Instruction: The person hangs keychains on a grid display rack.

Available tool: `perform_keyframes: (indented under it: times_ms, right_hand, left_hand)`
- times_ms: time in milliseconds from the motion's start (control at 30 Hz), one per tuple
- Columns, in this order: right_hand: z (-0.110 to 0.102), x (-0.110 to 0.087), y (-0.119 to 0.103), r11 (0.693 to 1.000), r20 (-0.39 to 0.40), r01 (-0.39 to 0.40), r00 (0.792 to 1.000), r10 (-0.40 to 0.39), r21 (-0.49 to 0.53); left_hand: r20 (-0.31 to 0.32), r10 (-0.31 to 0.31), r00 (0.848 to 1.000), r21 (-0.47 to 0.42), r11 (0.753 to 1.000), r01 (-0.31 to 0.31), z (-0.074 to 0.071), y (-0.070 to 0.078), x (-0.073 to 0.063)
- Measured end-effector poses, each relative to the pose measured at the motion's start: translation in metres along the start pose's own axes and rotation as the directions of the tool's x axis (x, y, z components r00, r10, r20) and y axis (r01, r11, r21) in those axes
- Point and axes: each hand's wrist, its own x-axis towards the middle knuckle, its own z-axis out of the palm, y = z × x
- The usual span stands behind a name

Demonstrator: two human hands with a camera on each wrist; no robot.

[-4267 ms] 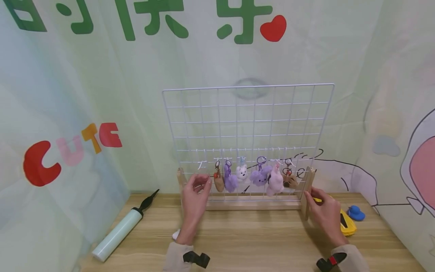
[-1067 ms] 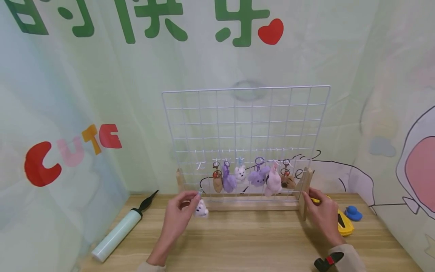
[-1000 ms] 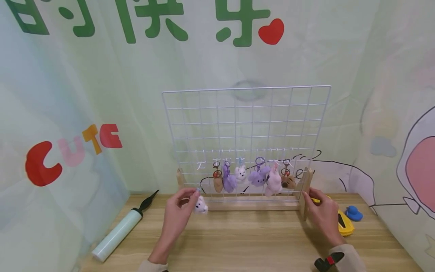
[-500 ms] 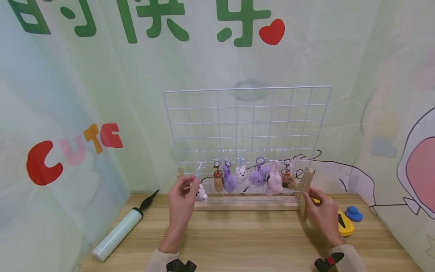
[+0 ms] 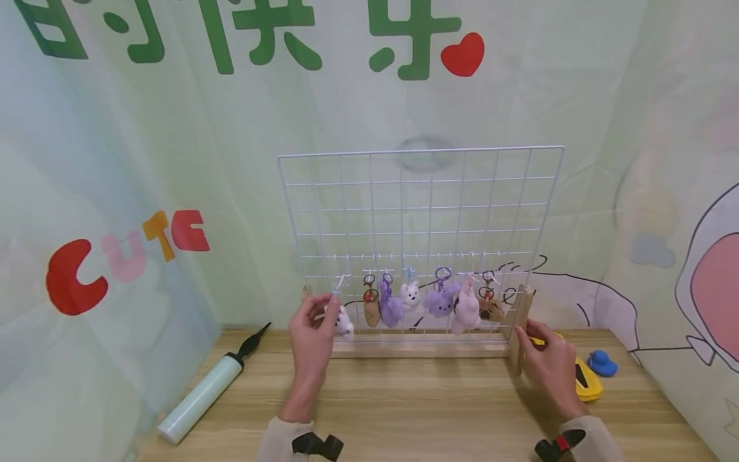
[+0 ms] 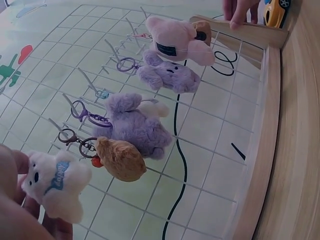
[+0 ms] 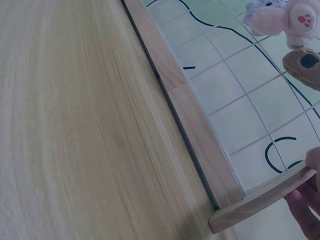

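My left hand (image 5: pixel 313 333) pinches the light-blue loop at the top of a white plush bear keychain (image 5: pixel 344 323), just below a white hook (image 5: pixel 343 280) at the left of the wire grid rack (image 5: pixel 421 151). In the left wrist view this bear (image 6: pixel 60 185) shows a blue patch with lettering; the fingers partly cover it. Beside it hang a brown plush keychain (image 6: pixel 121 159), a purple plush (image 6: pixel 140 130) and several others, white, purple, pink and brown. My right hand (image 5: pixel 551 359) grips the rack's right wooden post (image 5: pixel 521 321), thumb on its near side.
A pale-green hand pump (image 5: pixel 202 398) with a black nozzle lies at the table's left. Behind the right hand are a yellow toy car (image 5: pixel 589 382) and a small blue hat (image 5: pixel 602 363). A printed cloth backdrop (image 5: pixel 231 128) stands close behind the rack.
The left hand first left the rack, then appeared low with the white bear keychain. It has since lifted the keychain up to the left hook. The right hand stays on the post.
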Motion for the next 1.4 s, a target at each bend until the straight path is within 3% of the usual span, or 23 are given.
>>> perform_keyframes:
  times_ms: [500, 833, 1400]
  right_hand:
    - [0.001, -0.001, 0.003, 1.0, -0.009, 0.019, 1.0, -0.019, 0.003]
    - [0.004, 0.001, 0.005, 1.0, -0.015, 0.029, 0.999, -0.029, 0.012]
    - [0.002, 0.002, 0.007, 1.0, -0.006, 0.002, 1.0, -0.002, -0.002]
  left_hand:
    - [-0.064, -0.11, 0.992, 0.045, 0.993, 0.113, 0.015, -0.004, 0.01]
    - [-0.116, -0.153, 0.981, 0.02, 0.987, 0.157, 0.027, -0.013, 0.019]
    - [-0.116, -0.098, 0.988, 0.089, 0.99, 0.109, 0.023, -0.03, 0.022]
